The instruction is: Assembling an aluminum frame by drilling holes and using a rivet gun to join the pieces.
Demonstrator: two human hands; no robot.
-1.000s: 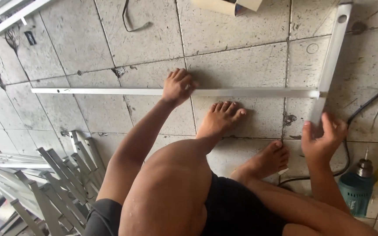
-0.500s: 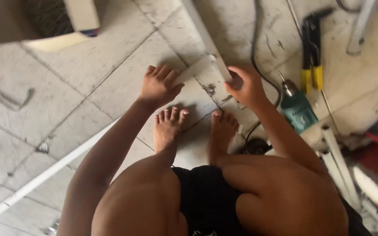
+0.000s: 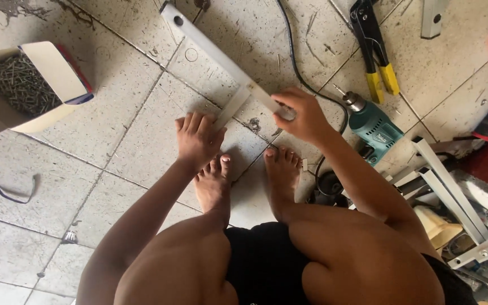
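I squat barefoot on a tiled floor. Two white metal strips meet at a corner joint (image 3: 248, 90) in front of my feet. The longer strip (image 3: 210, 46) runs up and left from the joint. The shorter strip (image 3: 230, 107) runs down and left under my left hand (image 3: 197, 137), which lies flat on it with fingers spread. My right hand (image 3: 302, 116) grips the end of the longer strip just right of the joint. A teal electric drill (image 3: 373, 129) lies on the floor right beside my right hand.
An open cardboard box of screws (image 3: 21, 85) stands at the left. A rivet tool with yellow handles (image 3: 375, 51) lies at the top right. A black cable (image 3: 292, 48) crosses the floor. Metal frame pieces (image 3: 453, 186) and clutter fill the right side.
The view swung round: the strips' corner joint now sits in front of my feet. My left hand stays flat on one strip, my right keeps gripping the other. The screw box is fully in view.
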